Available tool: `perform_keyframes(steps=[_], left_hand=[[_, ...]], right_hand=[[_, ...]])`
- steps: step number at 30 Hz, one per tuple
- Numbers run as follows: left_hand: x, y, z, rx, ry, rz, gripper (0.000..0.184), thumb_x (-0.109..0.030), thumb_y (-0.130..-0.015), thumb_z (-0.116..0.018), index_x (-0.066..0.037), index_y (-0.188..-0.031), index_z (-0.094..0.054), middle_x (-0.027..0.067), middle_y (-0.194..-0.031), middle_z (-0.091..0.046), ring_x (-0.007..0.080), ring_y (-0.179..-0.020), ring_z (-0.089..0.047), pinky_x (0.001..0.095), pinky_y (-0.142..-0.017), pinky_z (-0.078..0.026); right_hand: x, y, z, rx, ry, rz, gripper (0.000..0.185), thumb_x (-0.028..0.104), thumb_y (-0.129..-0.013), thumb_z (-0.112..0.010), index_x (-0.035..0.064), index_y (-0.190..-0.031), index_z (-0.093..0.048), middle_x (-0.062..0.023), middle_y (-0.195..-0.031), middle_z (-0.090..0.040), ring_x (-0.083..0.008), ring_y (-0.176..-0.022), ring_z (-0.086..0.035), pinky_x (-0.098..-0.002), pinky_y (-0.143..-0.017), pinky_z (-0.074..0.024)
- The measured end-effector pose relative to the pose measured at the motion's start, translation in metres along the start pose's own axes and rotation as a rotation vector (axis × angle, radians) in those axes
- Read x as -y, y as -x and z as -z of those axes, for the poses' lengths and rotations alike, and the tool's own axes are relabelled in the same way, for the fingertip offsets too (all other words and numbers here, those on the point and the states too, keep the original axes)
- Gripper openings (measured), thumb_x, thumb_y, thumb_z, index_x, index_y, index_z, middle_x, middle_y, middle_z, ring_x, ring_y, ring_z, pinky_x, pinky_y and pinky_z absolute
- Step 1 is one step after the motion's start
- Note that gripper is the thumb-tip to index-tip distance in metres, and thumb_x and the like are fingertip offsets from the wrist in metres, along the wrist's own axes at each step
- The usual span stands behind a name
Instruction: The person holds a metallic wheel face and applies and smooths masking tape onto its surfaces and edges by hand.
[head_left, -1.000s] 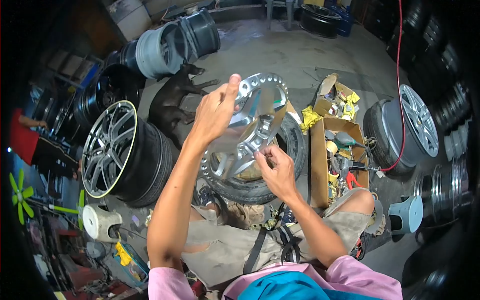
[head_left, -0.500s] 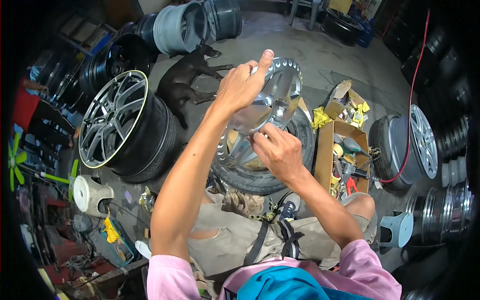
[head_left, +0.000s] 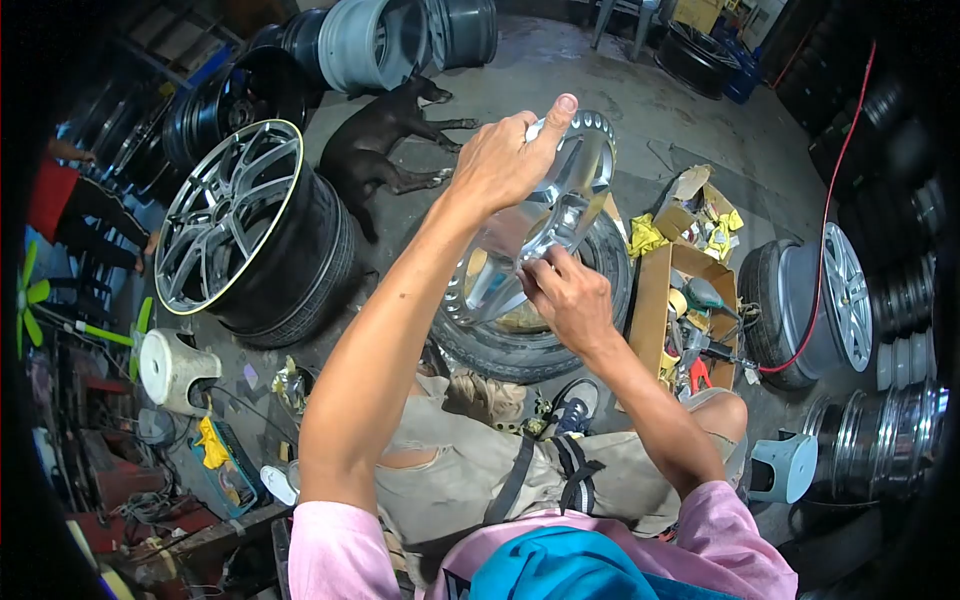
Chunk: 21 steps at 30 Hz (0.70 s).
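Note:
A shiny silver wheel center disc [head_left: 572, 212], with spokes and a row of holes around its edge, stands tilted in front of me. My left hand [head_left: 505, 165] is closed on its upper left edge, thumb pointing up; most of those fingers are hidden. Near the hub, my right hand [head_left: 572, 302] is pinched against the disc's face. Whatever lies between its fingertips is too small or covered to name. Beneath the disc a black tire [head_left: 520, 368] lies flat on the floor.
On the right sits a cardboard box [head_left: 655, 310] of tools beside a tire-mounted wheel [head_left: 850, 290] and a red hose [head_left: 830, 190]. A large spoked wheel [head_left: 225, 205] stands left, near a lying black dog [head_left: 375, 135]. A person in red [head_left: 48, 195] is at far left.
My view has shifted slightly, so the surroundings sit a little differently. Both hands keep their places on the disc, the right fingers having moved only slightly near the hub.

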<state>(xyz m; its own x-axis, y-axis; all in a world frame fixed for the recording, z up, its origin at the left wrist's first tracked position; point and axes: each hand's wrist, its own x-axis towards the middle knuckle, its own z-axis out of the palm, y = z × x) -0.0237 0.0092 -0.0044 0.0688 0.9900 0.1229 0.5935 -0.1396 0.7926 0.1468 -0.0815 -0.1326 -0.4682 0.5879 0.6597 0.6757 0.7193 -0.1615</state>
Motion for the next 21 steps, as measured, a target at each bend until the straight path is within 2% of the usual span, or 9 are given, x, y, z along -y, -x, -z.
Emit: perform_keyframes(steps=[2, 5, 8, 12, 14, 18, 20, 21], left_hand=[[0.0, 0.0, -0.001, -0.008, -0.008, 0.0, 0.108, -0.096, -0.095, -0.031, 0.002, -0.105, -0.075, 0.0139, -0.084, -0.072, 0.0302, -0.092, -0.071, 0.0447, -0.092, -0.051], [0.001, 0.0, -0.001, -0.004, -0.021, 0.007, 0.109, -0.096, -0.095, -0.031, 0.002, -0.108, -0.076, 0.0138, -0.085, -0.073, 0.0306, -0.093, -0.071, 0.0453, -0.093, -0.052], [0.0, 0.001, -0.003, -0.01, -0.007, -0.007, 0.108, -0.096, -0.095, -0.031, 0.002, -0.106, -0.075, 0.013, -0.083, -0.072, 0.0295, -0.091, -0.07, 0.0445, -0.09, -0.052], [0.002, 0.0, -0.008, -0.027, 0.001, -0.03, 0.106, -0.096, -0.095, -0.031, 0.001, -0.101, -0.074, 0.0121, -0.08, -0.07, 0.028, -0.086, -0.069, 0.0437, -0.085, -0.052], [0.003, -0.001, -0.009, -0.043, -0.016, -0.055, 0.103, -0.095, -0.095, -0.032, 0.0, -0.095, -0.072, 0.0114, -0.078, -0.068, 0.0268, -0.082, -0.068, 0.0432, -0.081, -0.052], [0.0, 0.001, -0.01, -0.042, -0.015, -0.055, 0.101, -0.095, -0.096, -0.031, -0.001, -0.091, -0.07, 0.0107, -0.076, -0.068, 0.027, -0.081, -0.068, 0.0432, -0.081, -0.051], [-0.004, 0.004, -0.009, -0.052, 0.024, -0.055, 0.104, -0.09, -0.099, -0.034, 0.006, -0.096, -0.075, 0.0311, -0.088, -0.075, 0.0497, -0.099, -0.074, 0.0561, -0.092, -0.054], [-0.003, 0.003, -0.009, -0.053, 0.025, -0.055, 0.104, -0.09, -0.099, -0.034, 0.006, -0.096, -0.075, 0.0311, -0.088, -0.075, 0.0497, -0.099, -0.074, 0.0561, -0.092, -0.054]], right_hand=[[0.002, 0.013, -0.007, 0.051, -0.134, -0.221, 0.015, 0.017, -0.092, -0.081, 0.006, -0.099, -0.074, -0.0094, -0.095, -0.068, -0.0302, -0.077, -0.074, -0.0434, -0.066, -0.0583], [0.006, 0.021, -0.015, 0.022, -0.22, -0.31, 0.015, 0.019, -0.096, -0.08, 0.0048, -0.098, -0.074, -0.0116, -0.096, -0.07, -0.0347, -0.074, -0.074, -0.0455, -0.064, -0.0582], [0.007, 0.017, -0.009, 0.005, -0.217, -0.346, 0.017, 0.018, -0.093, -0.083, 0.0046, -0.101, -0.077, -0.0094, -0.096, -0.072, -0.0308, -0.074, -0.074, -0.0415, -0.065, -0.0583], [0.009, 0.02, -0.01, 0.005, -0.17, -0.316, 0.017, 0.018, -0.094, -0.083, 0.003, -0.1, -0.077, -0.0102, -0.096, -0.073, -0.0306, -0.075, -0.075, -0.0412, -0.066, -0.0584], [0.01, 0.033, -0.023, -0.019, -0.258, -0.401, 0.018, 0.019, -0.095, -0.083, 0.0025, -0.1, -0.077, -0.0106, -0.096, -0.073, -0.0295, -0.075, -0.075, -0.0402, -0.065, -0.0582], [0.011, 0.026, -0.01, 0.016, -0.266, -0.395, 0.017, 0.019, -0.096, -0.081, 0.0032, -0.101, -0.076, -0.0102, -0.096, -0.073, -0.0289, -0.075, -0.075, -0.0399, -0.066, -0.0583], [0.01, 0.018, -0.003, 0.011, -0.211, -0.352, 0.017, 0.019, -0.097, -0.081, 0.003, -0.101, -0.076, -0.0104, -0.096, -0.073, -0.0292, -0.075, -0.075, -0.0399, -0.066, -0.0586], [0.01, 0.016, -0.001, 0.008, -0.159, -0.309, 0.017, 0.019, -0.097, -0.081, 0.0029, -0.101, -0.076, -0.0106, -0.096, -0.073, -0.0295, -0.076, -0.075, -0.04, -0.066, -0.0588]])
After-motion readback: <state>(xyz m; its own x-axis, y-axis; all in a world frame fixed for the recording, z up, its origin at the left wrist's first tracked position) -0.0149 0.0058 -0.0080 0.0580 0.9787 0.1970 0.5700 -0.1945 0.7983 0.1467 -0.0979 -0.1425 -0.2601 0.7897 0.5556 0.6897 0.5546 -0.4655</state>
